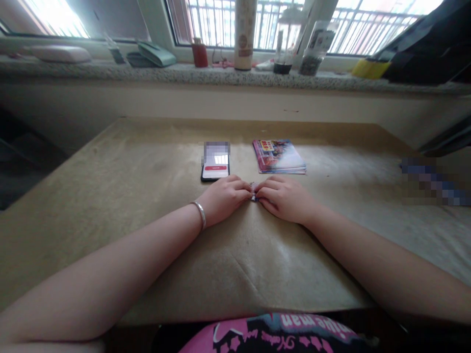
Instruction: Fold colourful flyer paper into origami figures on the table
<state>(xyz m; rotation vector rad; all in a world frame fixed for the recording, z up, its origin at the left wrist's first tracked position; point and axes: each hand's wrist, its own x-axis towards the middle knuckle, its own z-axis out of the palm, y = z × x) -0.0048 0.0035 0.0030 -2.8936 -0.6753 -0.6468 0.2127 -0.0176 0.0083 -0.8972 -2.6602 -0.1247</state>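
Observation:
My left hand (228, 197) and my right hand (281, 197) meet over the middle of the table. Between their fingertips is a small folded piece of paper (253, 192), mostly covered by the fingers. Both hands are closed on it, one from each side. A silver bangle (200, 214) circles my left wrist. Just beyond the left hand lies a phone (216, 164) with a lit screen and a red button on it. Beyond the right hand rests a stack of colourful printed leaflets (280, 157).
A tan cloth covers the table (154, 171). On the windowsill behind stand a tall bottle (245, 39), a red container (199, 53), a green case (157, 54) and a yellow object (370, 67). A blurred blue strip (434, 182) lies at the right.

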